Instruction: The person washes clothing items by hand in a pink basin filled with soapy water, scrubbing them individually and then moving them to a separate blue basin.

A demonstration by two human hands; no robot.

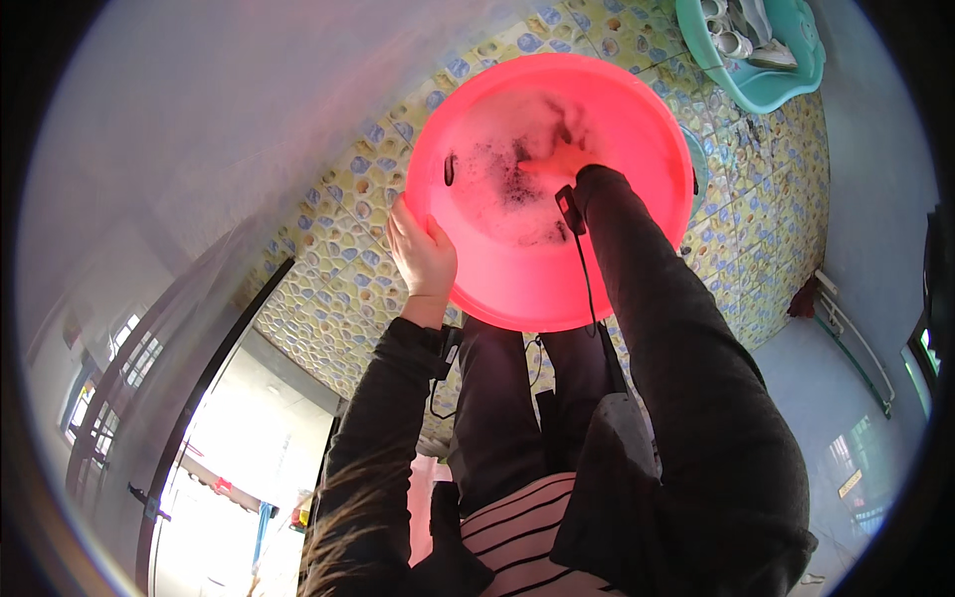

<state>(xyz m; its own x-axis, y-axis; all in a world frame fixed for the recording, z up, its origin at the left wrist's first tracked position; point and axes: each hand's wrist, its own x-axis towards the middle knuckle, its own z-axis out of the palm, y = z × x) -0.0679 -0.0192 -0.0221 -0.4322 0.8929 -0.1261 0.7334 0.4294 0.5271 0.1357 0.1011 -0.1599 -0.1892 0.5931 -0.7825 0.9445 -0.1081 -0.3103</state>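
In front of me is a large round pink plastic basin (477,272), holding foamy water (477,201). My left hand (425,254) grips the basin's rim on the left, thumb towards the inside and fingers around the outer side. Inside, my right hand (563,160) reaches down to the suds with its fingers apart; I see nothing held in it. Dark patches (516,186) show through the foam, but what they are is hidden. A small dark oval thing (449,170) lies against the left inner wall, too small to identify.
A turquoise plastic tub (761,93) with several white shoes (735,45) stands at the upper right. Behind the pink basin shows a pale teal rim (697,172). White pipes (850,328) run along the right wall. A bright doorway (246,448) opens at lower left of the pebble-patterned tile floor (336,276).
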